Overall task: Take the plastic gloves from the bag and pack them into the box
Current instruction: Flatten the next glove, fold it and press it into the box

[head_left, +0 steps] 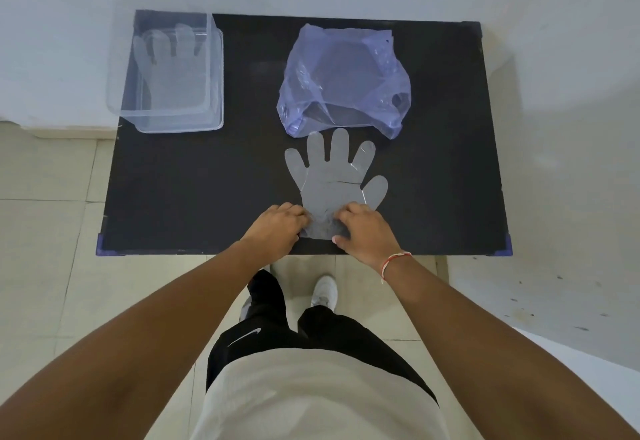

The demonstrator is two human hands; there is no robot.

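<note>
head | bag touches glove fingertips | box far-left

I see both hands, left hand and right hand, pinching the cuff of a clear plastic glove lying flat on the black table, its fingers pointing toward the purple bag.

Glove thin filmy plastic; bag crinkled plastic; box clear; table matt
</note>
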